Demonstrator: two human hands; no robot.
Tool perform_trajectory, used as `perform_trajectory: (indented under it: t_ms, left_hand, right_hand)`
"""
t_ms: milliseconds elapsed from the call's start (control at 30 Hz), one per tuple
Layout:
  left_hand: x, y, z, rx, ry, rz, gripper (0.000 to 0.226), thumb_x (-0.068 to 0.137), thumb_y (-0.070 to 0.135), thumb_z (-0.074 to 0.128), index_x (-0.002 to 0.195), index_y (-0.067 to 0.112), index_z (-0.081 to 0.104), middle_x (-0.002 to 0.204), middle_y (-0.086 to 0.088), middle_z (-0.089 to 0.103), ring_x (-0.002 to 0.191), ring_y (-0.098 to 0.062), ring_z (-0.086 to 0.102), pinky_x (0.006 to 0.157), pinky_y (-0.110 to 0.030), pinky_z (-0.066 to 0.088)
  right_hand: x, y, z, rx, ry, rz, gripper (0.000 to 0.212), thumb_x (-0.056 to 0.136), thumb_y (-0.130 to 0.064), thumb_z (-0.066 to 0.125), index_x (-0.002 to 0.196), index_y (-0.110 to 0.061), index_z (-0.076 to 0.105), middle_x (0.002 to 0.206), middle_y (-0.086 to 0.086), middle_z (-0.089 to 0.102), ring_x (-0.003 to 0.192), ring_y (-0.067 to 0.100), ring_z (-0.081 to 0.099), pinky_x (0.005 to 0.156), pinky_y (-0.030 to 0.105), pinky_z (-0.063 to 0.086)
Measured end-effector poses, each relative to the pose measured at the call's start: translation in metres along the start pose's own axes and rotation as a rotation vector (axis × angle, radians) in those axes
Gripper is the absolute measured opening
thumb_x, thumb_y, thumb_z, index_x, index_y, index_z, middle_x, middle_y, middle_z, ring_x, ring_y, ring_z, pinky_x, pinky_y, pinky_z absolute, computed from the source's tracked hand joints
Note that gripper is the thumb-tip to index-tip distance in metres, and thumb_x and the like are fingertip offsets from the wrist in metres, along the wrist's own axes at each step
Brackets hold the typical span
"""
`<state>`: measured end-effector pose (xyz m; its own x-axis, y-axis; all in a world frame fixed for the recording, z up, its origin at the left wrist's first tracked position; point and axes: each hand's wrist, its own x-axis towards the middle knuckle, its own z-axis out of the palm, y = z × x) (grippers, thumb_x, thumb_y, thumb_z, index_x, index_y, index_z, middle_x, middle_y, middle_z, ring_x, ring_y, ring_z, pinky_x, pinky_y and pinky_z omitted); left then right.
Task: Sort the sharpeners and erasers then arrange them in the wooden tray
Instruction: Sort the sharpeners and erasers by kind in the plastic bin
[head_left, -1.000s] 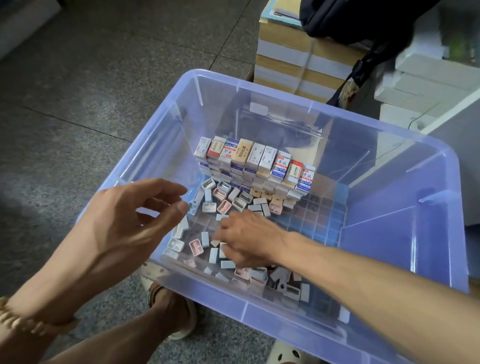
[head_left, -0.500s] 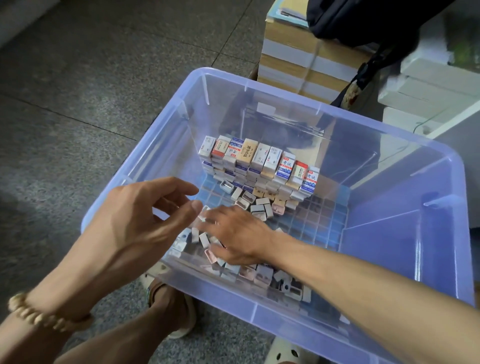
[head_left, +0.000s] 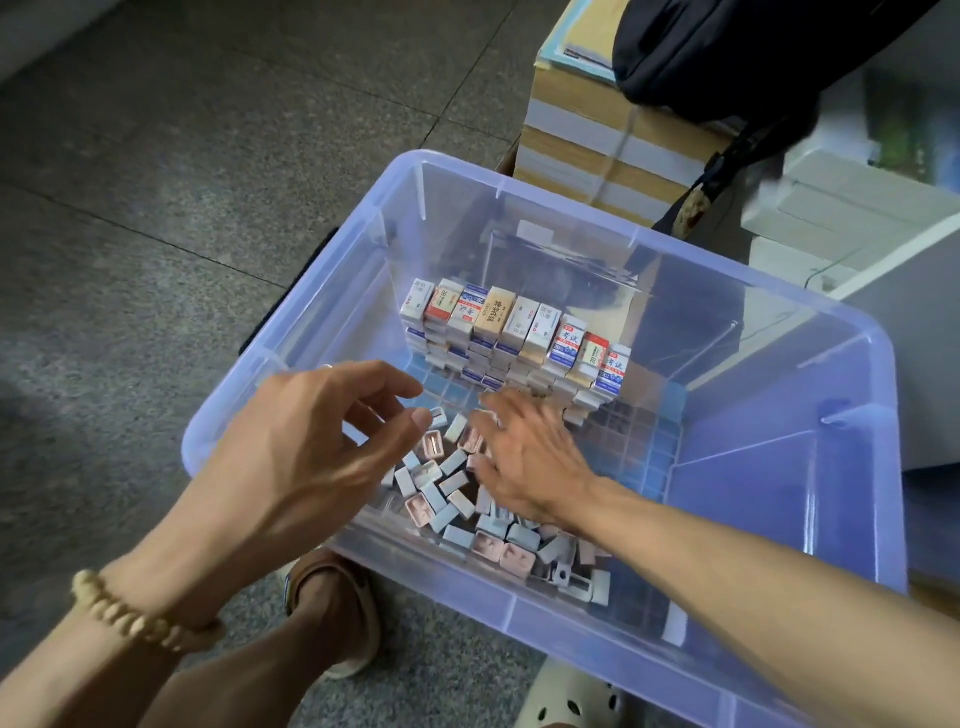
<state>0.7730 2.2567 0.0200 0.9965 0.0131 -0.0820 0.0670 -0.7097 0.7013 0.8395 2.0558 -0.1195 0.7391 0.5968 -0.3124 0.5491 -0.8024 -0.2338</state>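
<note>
You are working inside the clear plastic bin (head_left: 779, 545), with your right hand (head_left: 524, 457) reaching down onto the loose sharpeners (head_left: 457, 499) heaped on the bin floor. The right fingers (head_left: 493, 410) are blurring with motion, so I cannot tell whether they are pinching a piece or lying flat on the heap; they are touching or nearly touching the pieces at the heap's far edge. Your left hand (head_left: 311, 447) is hovering over the bin's near-left rim, its fingers (head_left: 395, 384) loosely curled and spread, holding nothing, with the thumb tip just beside a pink sharpener.

Just beyond your right fingertips, the erasers (head_left: 519, 332) are standing in a neat stacked block, labels facing you. More sharpeners are lying under and behind your right wrist, against the near wall.

By my reading, the sorting step is partly done: the erasers are looking grouped, the sharpeners are lying jumbled. No wooden tray is showing in this view. The next move is calling for a clean pinch on one sharpener, or a gather with both hands, without nudging the eraser block just past your fingers.
</note>
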Motion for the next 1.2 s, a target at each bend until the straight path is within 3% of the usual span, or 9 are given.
perform_trajectory:
  t_ms: [67, 167, 367, 500, 667, 833, 1000, 1100, 1200]
  left_hand:
    - [0.000, 0.004, 0.004, -0.012, -0.052, 0.032, 0.041, 0.080, 0.064, 0.054, 0.101, 0.032, 0.070, 0.084, 0.025, 0.068, 0.076, 0.003, 0.065, 0.068, -0.032, 0.056]
    - [0.005, 0.008, 0.009, 0.014, -0.162, 0.069, 0.047, 0.085, 0.068, 0.050, 0.106, 0.031, 0.069, 0.085, 0.018, 0.069, 0.079, 0.003, 0.065, 0.069, -0.031, 0.056]
    - [0.075, 0.008, 0.048, 0.355, -0.594, 0.258, 0.030, 0.093, 0.039, 0.060, 0.118, 0.022, 0.064, 0.107, 0.005, 0.067, 0.092, -0.008, 0.063, 0.078, -0.025, 0.055]
    - [0.117, -0.016, 0.106, 0.696, -0.789, 0.404, 0.048, 0.094, 0.040, 0.057, 0.137, 0.022, 0.046, 0.133, -0.003, 0.052, 0.113, -0.021, 0.055, 0.093, -0.035, 0.052]
    - [0.116, -0.045, 0.140, 0.892, -0.802, 0.451, 0.071, 0.090, 0.051, 0.057, 0.147, 0.017, 0.031, 0.151, -0.007, 0.024, 0.136, -0.029, 0.028, 0.108, -0.045, 0.040]
    - [0.108, -0.044, 0.119, 0.748, -0.907, 0.382, 0.059, 0.094, 0.042, 0.057, 0.146, 0.023, 0.036, 0.132, -0.001, 0.045, 0.120, -0.023, 0.052, 0.092, -0.032, 0.046]
    - [0.116, -0.046, 0.115, 0.716, -0.675, 0.359, 0.048, 0.092, 0.037, 0.058, 0.138, 0.028, 0.046, 0.131, -0.002, 0.049, 0.116, -0.021, 0.051, 0.083, -0.030, 0.047]
    - [0.117, -0.053, 0.118, 0.756, -0.821, 0.243, 0.055, 0.090, 0.037, 0.061, 0.140, 0.031, 0.040, 0.129, -0.005, 0.046, 0.119, -0.024, 0.045, 0.095, -0.039, 0.046]
    - [0.112, -0.055, 0.116, 0.673, -0.958, 0.120, 0.057, 0.089, 0.037, 0.064, 0.139, 0.033, 0.038, 0.124, -0.002, 0.048, 0.105, -0.019, 0.048, 0.093, -0.036, 0.046]
  right_hand:
    - [-0.010, 0.006, -0.001, 0.030, -0.051, 0.164, 0.057, 0.100, -0.037, 0.042, 0.149, -0.010, 0.035, 0.161, 0.016, 0.024, 0.145, 0.033, 0.025, 0.114, 0.051, 0.028]
    - [-0.022, 0.002, -0.002, 0.167, -0.181, 0.171, 0.060, 0.099, -0.034, 0.047, 0.151, -0.011, 0.032, 0.164, 0.013, 0.016, 0.147, 0.034, 0.019, 0.117, 0.053, 0.027]
    - [-0.026, 0.021, -0.006, 0.212, -0.084, 0.332, 0.039, 0.095, -0.023, 0.054, 0.133, -0.016, 0.048, 0.135, 0.004, 0.046, 0.126, 0.025, 0.043, 0.112, 0.047, 0.035]
    - [-0.026, 0.039, -0.001, 0.225, -0.120, 0.407, 0.062, 0.091, -0.024, 0.062, 0.147, -0.013, 0.038, 0.147, 0.011, 0.043, 0.134, 0.029, 0.041, 0.113, 0.042, 0.035]
    - [-0.021, 0.040, 0.001, 0.257, -0.132, 0.376, 0.047, 0.089, -0.016, 0.056, 0.136, -0.014, 0.051, 0.140, 0.012, 0.041, 0.130, 0.034, 0.041, 0.107, 0.043, 0.039]
    - [-0.019, 0.028, 0.000, 0.317, -0.301, 0.267, 0.042, 0.089, -0.010, 0.051, 0.131, -0.011, 0.058, 0.127, 0.012, 0.052, 0.118, 0.034, 0.056, 0.098, 0.041, 0.050]
    - [-0.012, 0.032, -0.007, 0.379, -0.204, 0.299, 0.042, 0.095, -0.007, 0.049, 0.137, -0.010, 0.052, 0.136, 0.017, 0.054, 0.122, 0.034, 0.056, 0.099, 0.038, 0.047]
    - [-0.004, 0.029, -0.008, 0.366, -0.264, 0.226, 0.056, 0.098, -0.014, 0.050, 0.152, -0.021, 0.037, 0.146, 0.017, 0.044, 0.132, 0.034, 0.048, 0.107, 0.040, 0.043]
    - [0.001, 0.024, -0.003, 0.374, -0.357, 0.183, 0.061, 0.097, -0.012, 0.049, 0.153, -0.028, 0.035, 0.149, 0.016, 0.042, 0.131, 0.032, 0.048, 0.101, 0.036, 0.043]
